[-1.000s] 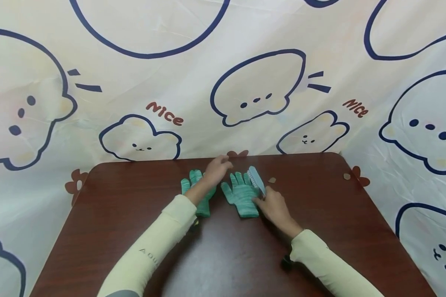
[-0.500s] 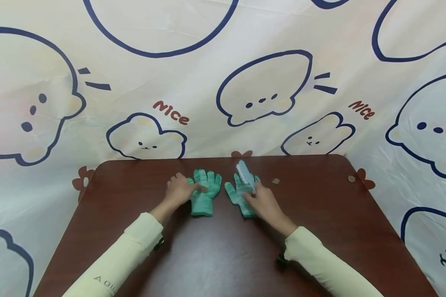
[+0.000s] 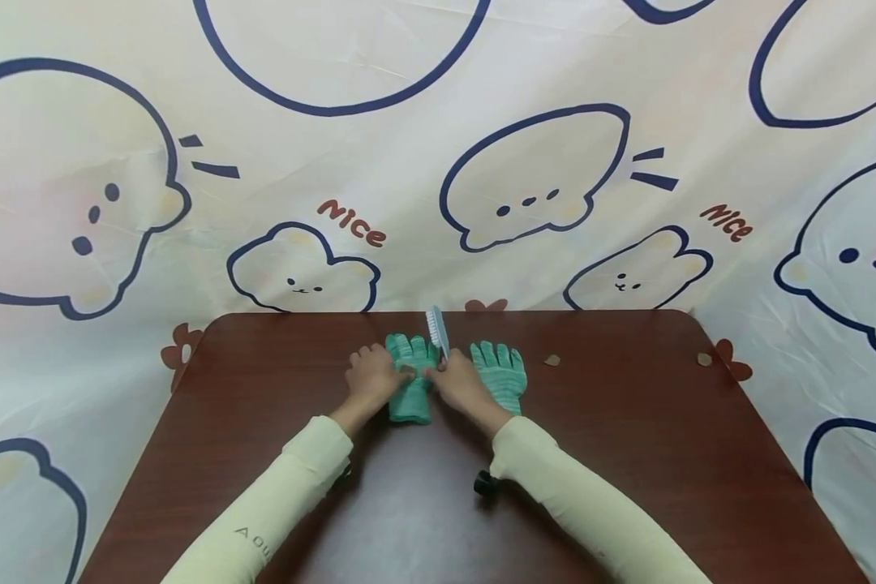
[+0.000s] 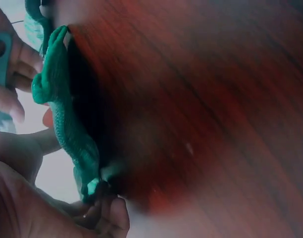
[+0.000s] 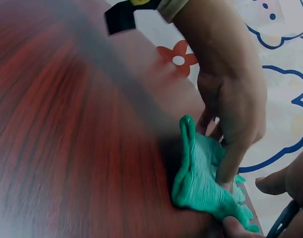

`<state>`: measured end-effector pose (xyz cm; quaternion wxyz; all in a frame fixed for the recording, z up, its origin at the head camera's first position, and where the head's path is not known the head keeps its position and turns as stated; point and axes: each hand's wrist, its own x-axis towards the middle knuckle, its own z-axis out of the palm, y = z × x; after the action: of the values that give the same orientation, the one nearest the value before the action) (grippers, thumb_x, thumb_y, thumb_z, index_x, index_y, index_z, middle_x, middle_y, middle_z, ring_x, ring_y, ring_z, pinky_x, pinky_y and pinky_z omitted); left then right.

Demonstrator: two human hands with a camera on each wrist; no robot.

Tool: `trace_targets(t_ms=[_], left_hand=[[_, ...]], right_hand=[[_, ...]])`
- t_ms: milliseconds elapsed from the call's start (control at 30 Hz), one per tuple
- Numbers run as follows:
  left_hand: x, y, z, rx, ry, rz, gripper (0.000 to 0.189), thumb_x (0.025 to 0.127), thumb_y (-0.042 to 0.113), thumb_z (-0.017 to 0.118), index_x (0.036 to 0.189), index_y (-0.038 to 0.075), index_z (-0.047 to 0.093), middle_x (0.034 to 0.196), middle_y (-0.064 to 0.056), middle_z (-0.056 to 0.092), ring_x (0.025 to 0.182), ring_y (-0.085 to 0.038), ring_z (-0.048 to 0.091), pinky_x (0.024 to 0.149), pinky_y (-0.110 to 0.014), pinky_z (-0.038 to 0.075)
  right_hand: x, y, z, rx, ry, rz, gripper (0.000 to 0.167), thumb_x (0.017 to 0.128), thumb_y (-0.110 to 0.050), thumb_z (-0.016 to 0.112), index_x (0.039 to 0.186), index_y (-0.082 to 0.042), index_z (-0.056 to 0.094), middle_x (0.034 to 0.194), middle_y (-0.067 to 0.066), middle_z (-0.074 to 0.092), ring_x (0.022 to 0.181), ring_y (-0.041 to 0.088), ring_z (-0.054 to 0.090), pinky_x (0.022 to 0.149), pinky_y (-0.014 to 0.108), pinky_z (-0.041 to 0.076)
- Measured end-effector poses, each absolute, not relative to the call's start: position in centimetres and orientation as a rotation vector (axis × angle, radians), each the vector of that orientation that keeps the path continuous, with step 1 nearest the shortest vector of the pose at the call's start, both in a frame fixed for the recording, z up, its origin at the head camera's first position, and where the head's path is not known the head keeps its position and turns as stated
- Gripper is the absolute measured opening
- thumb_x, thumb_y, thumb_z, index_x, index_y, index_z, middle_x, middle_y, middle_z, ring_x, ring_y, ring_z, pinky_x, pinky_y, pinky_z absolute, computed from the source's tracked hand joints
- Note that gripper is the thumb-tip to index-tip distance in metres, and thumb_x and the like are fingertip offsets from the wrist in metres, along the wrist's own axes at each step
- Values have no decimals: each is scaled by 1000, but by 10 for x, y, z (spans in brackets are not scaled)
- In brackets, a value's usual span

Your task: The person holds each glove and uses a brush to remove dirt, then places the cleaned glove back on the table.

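Note:
Two green knit work gloves lie palm to table, fingers away from me. My left hand (image 3: 374,377) grips the side of the left glove (image 3: 411,405), thumb over its top and fingers at its edge; the left wrist view shows the glove (image 4: 67,119) bunched up at that side. In my right hand (image 3: 461,383) is a light blue brush (image 3: 438,328) with white bristles, head pointing up and away. The right thumb reaches the left glove's right side. Partly behind the right hand and wrist lies the other glove (image 3: 505,380).
The dark red-brown wooden table (image 3: 599,454) has a small tan chip (image 3: 551,360) right of the gloves and another flat tan piece (image 3: 704,358) near the right edge. A cartoon-printed curtain (image 3: 409,162) hangs behind the table and along its sides.
The left hand has moved from across the left glove to its left side and taken hold of it. The right hand has carried the brush left from the right glove to the left one.

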<state>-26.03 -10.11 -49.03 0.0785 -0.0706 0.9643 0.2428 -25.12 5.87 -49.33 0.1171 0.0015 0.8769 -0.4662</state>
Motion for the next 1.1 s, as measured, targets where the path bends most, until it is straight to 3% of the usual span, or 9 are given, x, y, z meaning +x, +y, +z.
trace_targets(t_ms=[100,233,333,400,500,633,733,933,1100], left_hand=[[-264,-97,-491,-180,2884,762,57,88,38,79,118,-8,63,116,-26,65,113,-44,57,93,-60,52],[-267,-98,-491,-208,2833,808,39,89,36,78,101,0,72,96,-14,72,93,-33,65,76,-47,56],[-268,-98,-491,-247,2787,850,33,89,36,78,86,5,68,78,-6,62,79,-24,60,65,-38,50],[-268,-98,-491,-257,2776,872,34,89,35,78,80,7,62,73,-4,54,78,-24,56,65,-37,46],[-268,-96,-494,-229,2797,937,30,88,30,80,83,5,63,77,-6,58,85,-28,57,74,-41,48],[-269,-94,-498,-141,2783,1086,35,87,20,80,112,-3,70,108,-18,74,102,-34,65,88,-46,55],[-271,-93,-498,-101,2729,1221,43,87,17,80,121,-6,66,114,-22,72,101,-30,67,85,-44,58],[-273,-95,-488,-31,2462,1718,36,85,11,81,115,-5,67,106,-15,69,92,-19,59,76,-28,54],[-267,-88,-481,-99,1864,2245,39,90,6,76,125,-1,63,113,-3,67,102,-13,63,86,-23,57]], right_hand=[[-253,54,-493,21,2586,-1349,25,101,-24,64,97,-3,51,78,7,58,65,16,55,54,26,43],[-252,49,-494,13,2607,-1313,24,102,-25,64,95,-5,51,80,7,60,67,18,55,55,27,43],[-251,47,-497,17,2604,-1322,24,102,-26,64,95,-6,51,79,6,59,66,18,54,55,28,41],[-251,47,-499,17,2609,-1324,24,102,-25,64,94,-7,51,77,6,57,66,18,52,55,28,41],[-251,47,-501,20,2626,-1315,23,102,-25,64,93,-7,51,77,5,54,66,19,50,56,28,40],[-251,47,-502,20,2641,-1317,23,102,-24,64,94,-8,50,78,4,51,68,19,49,59,29,40],[-252,49,-502,19,2639,-1373,22,103,-22,62,95,-7,48,79,4,47,70,19,47,60,29,39],[-252,60,-488,81,2619,-1580,21,102,-14,62,94,-6,44,80,4,40,70,18,44,58,28,38],[-250,76,-465,126,2485,-1827,27,100,-12,64,91,-8,38,83,3,37,73,16,42,60,27,38]])
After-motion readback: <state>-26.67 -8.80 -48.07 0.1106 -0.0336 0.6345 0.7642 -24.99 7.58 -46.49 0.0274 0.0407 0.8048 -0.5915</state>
